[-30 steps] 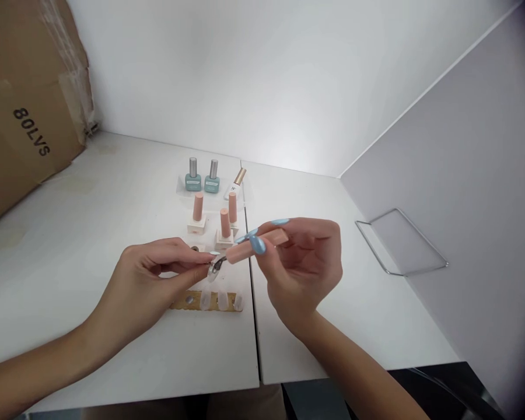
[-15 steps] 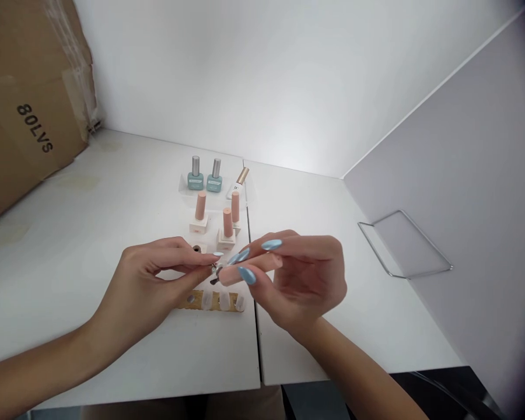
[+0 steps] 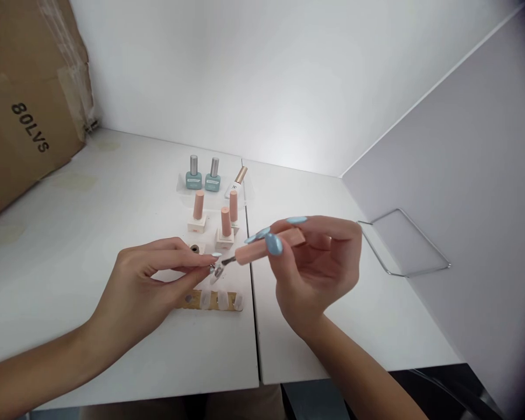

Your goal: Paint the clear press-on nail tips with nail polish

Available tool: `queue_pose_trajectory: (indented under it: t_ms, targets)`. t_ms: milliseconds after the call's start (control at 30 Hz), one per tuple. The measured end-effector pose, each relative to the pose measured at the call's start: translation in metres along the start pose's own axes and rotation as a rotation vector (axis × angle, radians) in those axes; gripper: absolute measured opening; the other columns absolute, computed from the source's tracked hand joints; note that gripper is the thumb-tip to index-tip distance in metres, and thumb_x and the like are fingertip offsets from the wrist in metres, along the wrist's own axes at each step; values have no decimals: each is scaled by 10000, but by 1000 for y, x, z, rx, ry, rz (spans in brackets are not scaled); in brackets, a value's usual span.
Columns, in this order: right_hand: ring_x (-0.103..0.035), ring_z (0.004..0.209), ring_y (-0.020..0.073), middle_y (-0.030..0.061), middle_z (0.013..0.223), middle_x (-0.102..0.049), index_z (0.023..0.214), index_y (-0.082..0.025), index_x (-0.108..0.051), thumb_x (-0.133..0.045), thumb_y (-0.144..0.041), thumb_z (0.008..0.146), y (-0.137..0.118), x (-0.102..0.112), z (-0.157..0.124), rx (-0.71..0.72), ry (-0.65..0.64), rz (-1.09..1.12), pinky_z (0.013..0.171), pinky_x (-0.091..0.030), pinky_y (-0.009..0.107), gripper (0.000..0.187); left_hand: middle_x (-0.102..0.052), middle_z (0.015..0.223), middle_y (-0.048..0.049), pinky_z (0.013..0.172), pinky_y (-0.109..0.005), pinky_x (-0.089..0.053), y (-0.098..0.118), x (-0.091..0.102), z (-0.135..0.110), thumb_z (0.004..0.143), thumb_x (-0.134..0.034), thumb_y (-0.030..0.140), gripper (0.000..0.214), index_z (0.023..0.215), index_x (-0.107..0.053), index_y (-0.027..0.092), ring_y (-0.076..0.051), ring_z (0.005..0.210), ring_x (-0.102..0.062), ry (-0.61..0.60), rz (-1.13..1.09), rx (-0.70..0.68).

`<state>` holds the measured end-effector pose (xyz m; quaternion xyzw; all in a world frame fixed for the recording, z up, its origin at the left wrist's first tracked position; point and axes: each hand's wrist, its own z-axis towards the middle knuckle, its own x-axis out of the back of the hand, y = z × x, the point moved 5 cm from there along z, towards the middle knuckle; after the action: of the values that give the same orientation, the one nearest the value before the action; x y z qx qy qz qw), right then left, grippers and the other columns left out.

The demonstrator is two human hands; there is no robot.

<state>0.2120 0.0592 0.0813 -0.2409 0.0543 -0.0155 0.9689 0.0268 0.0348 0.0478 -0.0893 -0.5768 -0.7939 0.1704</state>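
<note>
Mid-worktop [image 3: 114, 198], just L of the dark seam, the L hand [image 3: 146, 274] pinches a small clear plastic nail tip [image 3: 217, 274] betw. thumb & index finger. R hand [image 3: 317, 262], w/ shiny pale-blue nails, grips a pink cylindrical brush cap [image 3: 254, 249] betw. thumb & fingers, tilted w/ its dark thin brush [image 3: 228, 260] pointing L & down at the nail tip; can't tell if bristles touch it. Hands are apart from each other, both closed on what they hold.

Just beyond L hand's fingers: dark round mouth of an uncapped bottle [image 3: 195, 249], mostly hidden. Near side, partly behind L hand: flat gold-coloured strip [image 3: 195, 300] w/ 3 translucent nail tips [image 3: 223, 300] on its R part.

Farther: 3 square whitish bottles w/ pink caps [image 3: 196, 221], upright. Beyond those, a clear plastic stand [image 3: 184, 201] w/ 2 teal bottles w/ silver caps [image 3: 193, 179] upright at L, & a white bottle w/ gold cap [image 3: 234, 188], tilted, at R.

Far L: big brown cardboard box [image 3: 30, 122], taped. Far R, near grey side panel [image 3: 464, 192]: bent metal wire frame [image 3: 424, 270].
</note>
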Motion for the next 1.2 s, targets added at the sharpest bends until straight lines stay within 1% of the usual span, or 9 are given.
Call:
queue_pose_trajectory:
  t_ms: [100,200,267,367,600,733,833,933,1200]
  targets:
    - [-697,539,117,-36,678,-734,1105,-187,-622,-710,-104,938,-3,-2,0,101,-106,43,543,-637,270,207,-750,660,72,537,-105,-514,3,0,2,792,-769,198,190,759,-865,358,-60,569,-648,-5,8,-14]
    - [-680,523,128,-10,677,-732,1086,-160,-617,-727,-85,915,-1,-3,-2,126,-180,41,503,-619,274,217,-735,645,79,534,-104,-508,5,-2,3,789,-754,179,215,725,-852,359,-58,564,-639,-5,12,-33]
    - [-691,553,133,-11,694,-729,1064,-170,-620,-726,-67,904,1,-3,-2,94,-164,11,519,-623,279,218,-743,657,76,529,-115,-517,5,-3,2,795,-765,188,204,758,-860,364,-68,566,-643,-4,16,-34]
    - [-705,577,131,-50,673,-719,1060,-213,-616,-691,-33,909,3,-1,-3,18,-66,2,586,-645,292,247,-767,691,57,521,-139,-540,2,-4,0,803,-792,221,164,811,-874,363,-94,587,-667,-1,13,-12]
    - [-725,628,121,-90,674,-654,998,-261,-603,-711,-49,907,6,1,-4,-116,81,-10,632,-650,280,255,-789,680,30,563,-174,-604,-1,0,-1,752,-801,243,126,736,-869,348,-135,605,-716,3,-47,74]
    - [-729,635,140,-75,646,-647,1011,-257,-603,-712,-168,949,7,1,-4,-117,13,29,605,-656,289,154,-798,665,8,514,-199,-606,-6,-1,2,716,-794,245,105,709,-865,322,-166,581,-736,-19,-98,196]
    - [-712,587,129,-91,610,-641,1042,-252,-590,-694,-144,956,6,-3,-5,-97,-79,106,606,-657,286,173,-798,650,-8,456,-188,-563,-6,-3,4,709,-806,270,63,690,-859,299,-175,562,-734,-37,-101,225]
    - [-707,592,119,-87,646,-656,1047,-245,-600,-694,-106,934,5,-4,-5,-106,-109,132,642,-675,299,202,-796,641,-10,427,-176,-535,-4,-4,4,714,-810,277,56,685,-855,293,-169,542,-724,-49,-103,216]
    - [-764,663,119,-99,690,-671,996,-270,-572,-698,-116,947,18,3,-6,-294,28,7,682,-669,288,204,-809,664,-5,451,-173,-552,-11,-2,-1,690,-835,273,29,688,-848,299,-165,550,-735,-46,-116,240]
